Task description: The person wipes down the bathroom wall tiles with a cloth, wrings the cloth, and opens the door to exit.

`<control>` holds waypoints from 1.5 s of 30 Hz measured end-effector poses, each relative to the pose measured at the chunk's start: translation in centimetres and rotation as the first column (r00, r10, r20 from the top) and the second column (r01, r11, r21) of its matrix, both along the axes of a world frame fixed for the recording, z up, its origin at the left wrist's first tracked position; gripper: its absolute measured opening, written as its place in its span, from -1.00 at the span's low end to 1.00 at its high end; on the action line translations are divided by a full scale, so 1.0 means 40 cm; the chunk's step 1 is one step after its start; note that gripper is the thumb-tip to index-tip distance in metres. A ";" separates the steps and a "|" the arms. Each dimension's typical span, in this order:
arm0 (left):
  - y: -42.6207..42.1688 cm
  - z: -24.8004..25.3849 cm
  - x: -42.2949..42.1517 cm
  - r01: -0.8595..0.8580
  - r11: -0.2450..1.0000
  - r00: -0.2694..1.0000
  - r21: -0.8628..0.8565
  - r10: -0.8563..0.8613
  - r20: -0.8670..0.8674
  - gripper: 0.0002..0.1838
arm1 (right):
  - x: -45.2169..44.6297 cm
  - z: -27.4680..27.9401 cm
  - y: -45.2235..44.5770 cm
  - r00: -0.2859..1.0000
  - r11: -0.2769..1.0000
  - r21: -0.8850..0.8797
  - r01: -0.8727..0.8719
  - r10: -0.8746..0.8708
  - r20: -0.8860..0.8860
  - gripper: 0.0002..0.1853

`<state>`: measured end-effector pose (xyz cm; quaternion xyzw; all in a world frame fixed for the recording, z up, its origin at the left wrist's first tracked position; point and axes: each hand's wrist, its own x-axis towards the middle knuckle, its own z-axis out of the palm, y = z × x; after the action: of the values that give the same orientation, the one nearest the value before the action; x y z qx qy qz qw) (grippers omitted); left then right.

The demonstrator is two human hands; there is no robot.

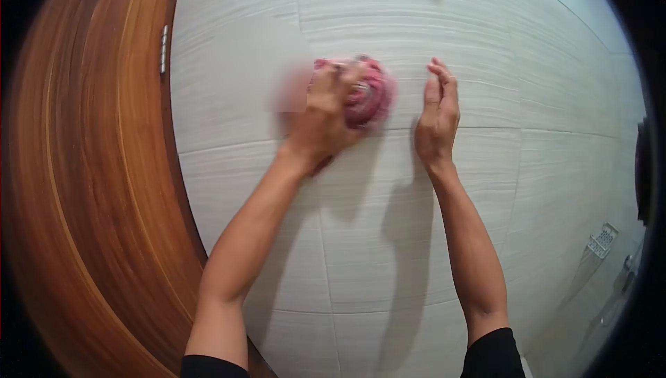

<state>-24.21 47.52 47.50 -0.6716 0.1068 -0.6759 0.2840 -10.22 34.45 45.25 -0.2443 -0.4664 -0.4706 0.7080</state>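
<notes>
Against a pale grey-white wall of large, finely ridged rectangular tiles [416, 31], a crumpled pink, red and white cloth [378, 93] is bunched under the person's left hand [322, 111]. The left hand lies over the left part of the cloth, its fingers bent and partly closed on it; blur hides the fingertips, so I cannot tell how tight the hold is. Most of the cloth bulges out to the right of the fingers, and a small dark red bit shows below the wrist. Further right, apart from the cloth, is the person's right hand [438, 114], upright, its fingers pointing up and lightly bent, loose and holding nothing. Whether it touches the wall I cannot tell. Long grey shadows [406, 260] fall on the tiles below.

At the bottom edge, 2 black fabric sleeves [494, 354] cover the upper arms. On the left is a reddish-brown wood-grain door [104, 135] with 1 silver metal hinge [164, 49] at its edge. Far right, a silver rack [602, 240] sits near a shiny metal fitting [629, 262].
</notes>
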 end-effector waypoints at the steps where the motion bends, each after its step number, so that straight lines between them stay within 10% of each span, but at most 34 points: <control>1: 0.012 0.011 -0.019 -0.001 0.998 0.999 -0.055 0.003 0.045 -0.19 | 0.004 -0.009 -0.023 0.998 0.994 -0.091 0.066 -0.066 0.004 -0.66; 8: 0.013 0.272 0.028 0.052 0.910 0.831 -0.412 0.190 0.523 -0.26 | 0.129 -0.120 -0.116 0.897 0.869 -0.230 0.438 -0.438 0.058 -0.64; 18: -0.233 0.086 0.275 0.074 0.989 0.997 0.129 -0.075 0.008 -0.19 | 0.167 -0.154 -0.120 0.778 0.731 -0.270 0.626 -0.612 0.146 -0.46; 24: -0.144 0.099 0.170 0.002 0.998 0.996 -0.061 0.004 0.094 -0.20 | 0.162 -0.167 -0.128 0.595 0.514 -0.362 0.778 -0.788 0.159 -0.32; 32: -0.237 0.190 0.304 -0.020 0.972 0.942 -0.233 0.097 0.322 -0.16 | 0.162 -0.168 -0.131 0.693 0.622 -0.354 0.698 -0.712 0.116 -0.28; 37: -0.229 0.064 0.259 0.027 0.979 0.998 0.204 -0.017 -0.052 -0.25 | 0.173 -0.169 -0.134 0.711 0.646 -0.340 0.684 -0.693 0.114 -0.28; 45: -0.278 0.240 0.332 -0.003 0.971 0.932 -0.239 0.089 0.351 -0.25 | 0.200 -0.182 -0.160 0.970 0.969 -0.046 0.244 -0.244 -0.007 -0.60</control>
<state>-10.94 36.40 57.12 -0.5679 -0.0434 -0.7882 0.2331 -2.22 28.06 37.95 -0.3187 -0.4387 -0.5419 0.6421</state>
